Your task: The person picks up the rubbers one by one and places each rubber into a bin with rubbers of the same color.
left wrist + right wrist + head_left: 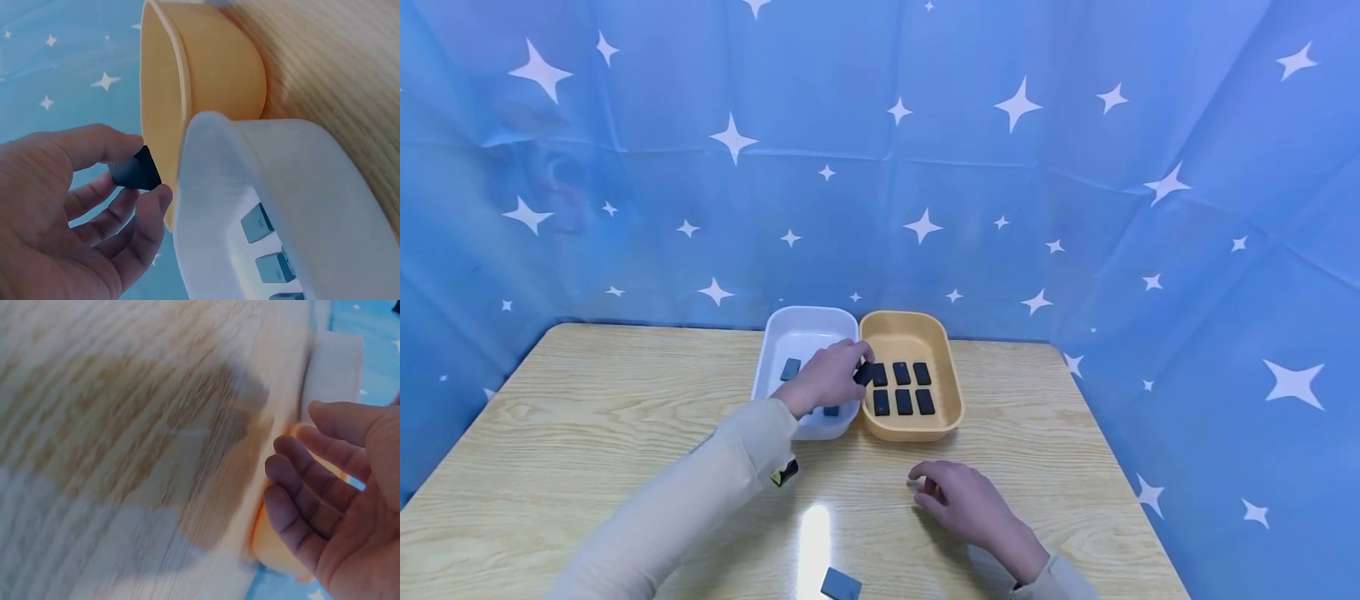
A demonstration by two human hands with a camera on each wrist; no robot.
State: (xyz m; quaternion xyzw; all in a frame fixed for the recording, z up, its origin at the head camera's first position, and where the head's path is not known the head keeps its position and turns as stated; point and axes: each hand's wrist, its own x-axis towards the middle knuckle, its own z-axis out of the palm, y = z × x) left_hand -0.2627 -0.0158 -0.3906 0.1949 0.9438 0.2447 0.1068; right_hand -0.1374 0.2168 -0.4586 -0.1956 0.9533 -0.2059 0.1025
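My left hand (831,377) pinches a small black rectangular block (136,170) between thumb and fingertips, above the adjoining rims of the two bins. Several black blocks (903,402) lie in two rows inside the orange bin (957,404). Beside it on the left stands the white bin (762,367), with grey-blue blocks (257,223) on its floor, partly covered by my left arm in the head view. My right hand (958,497) holds nothing; its fingers are loosely bent above the table, in front of the orange bin.
A black-and-yellow piece (785,473) lies on the wooden table (625,400), partly behind the left sleeve. Nearer the front edge is a grey-blue block (841,584). A blue curtain with white stars (880,192) hangs behind the table.
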